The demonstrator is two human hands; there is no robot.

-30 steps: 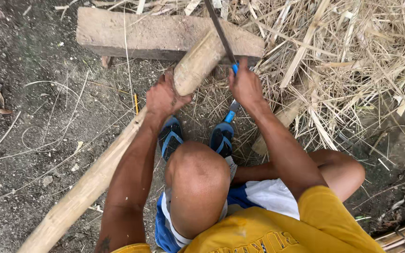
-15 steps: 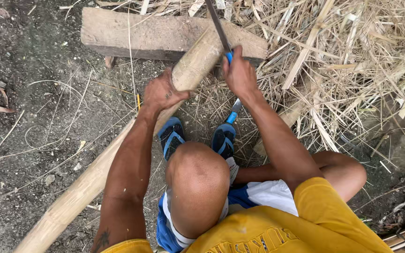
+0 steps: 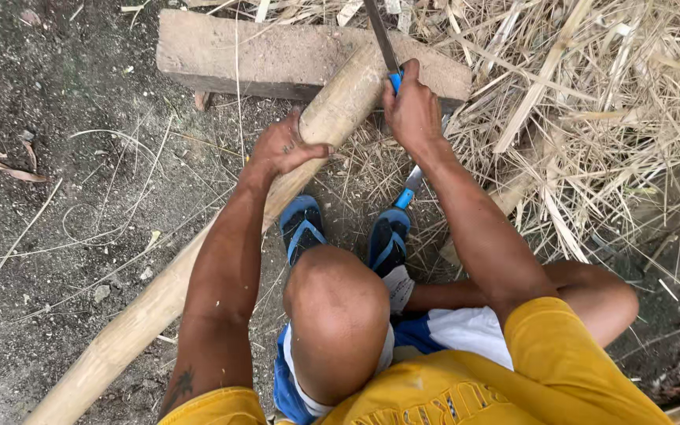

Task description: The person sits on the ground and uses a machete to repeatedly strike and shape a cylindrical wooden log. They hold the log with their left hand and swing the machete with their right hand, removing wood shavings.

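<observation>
A long pale bamboo pole runs from the lower left up to a rough wooden block, with its far end resting on the block. My left hand grips the pole just short of the block. My right hand is closed on the blue handle of a long dark blade that points up and away, with its edge against the pole's end. My bent knee and my feet in blue sandals are below the hands.
Dry straw and split bamboo strips are heaped to the right and behind the block. Dark bare soil with thin fibres and dry leaves lies to the left. A second blue-handled tool lies by my right foot.
My right hand and the blade have shifted slightly up and along the pole's end. My left hand has stayed gripped on the pole.
</observation>
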